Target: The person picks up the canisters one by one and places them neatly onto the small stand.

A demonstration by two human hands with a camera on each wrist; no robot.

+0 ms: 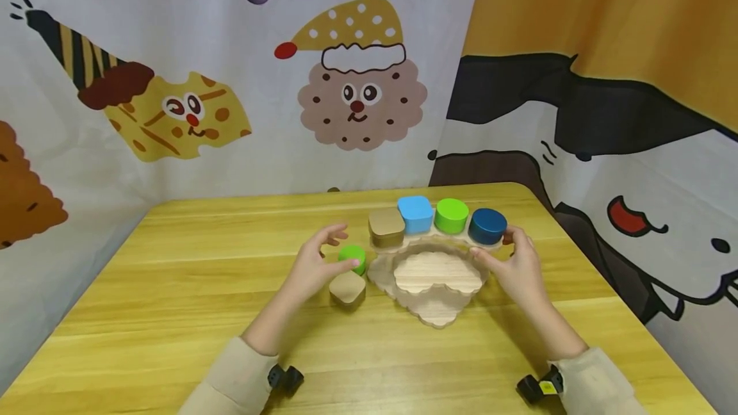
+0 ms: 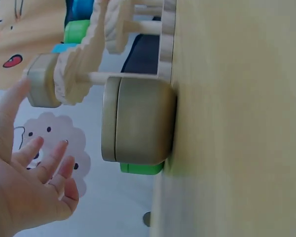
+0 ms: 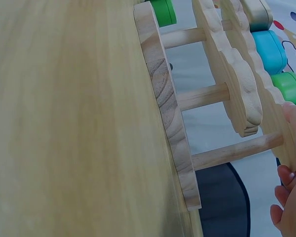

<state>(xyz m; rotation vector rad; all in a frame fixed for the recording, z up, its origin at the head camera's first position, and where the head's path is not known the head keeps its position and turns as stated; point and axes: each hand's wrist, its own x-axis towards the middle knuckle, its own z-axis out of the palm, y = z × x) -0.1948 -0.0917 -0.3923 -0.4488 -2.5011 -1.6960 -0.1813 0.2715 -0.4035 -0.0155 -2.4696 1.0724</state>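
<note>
Upright wooden stand [image 1: 437, 274], long axis crosswise, base tip [image 1: 439, 317] toward viewer

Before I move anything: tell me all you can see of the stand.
The stand looks like pale, unpainted wood: three levels with wavy edges, joined by round posts. It is upright, base on the table. Along its top level, left to right, sit a gold box, light blue box, green box and dark blue box. The right hand grips the right end of that level.
</note>
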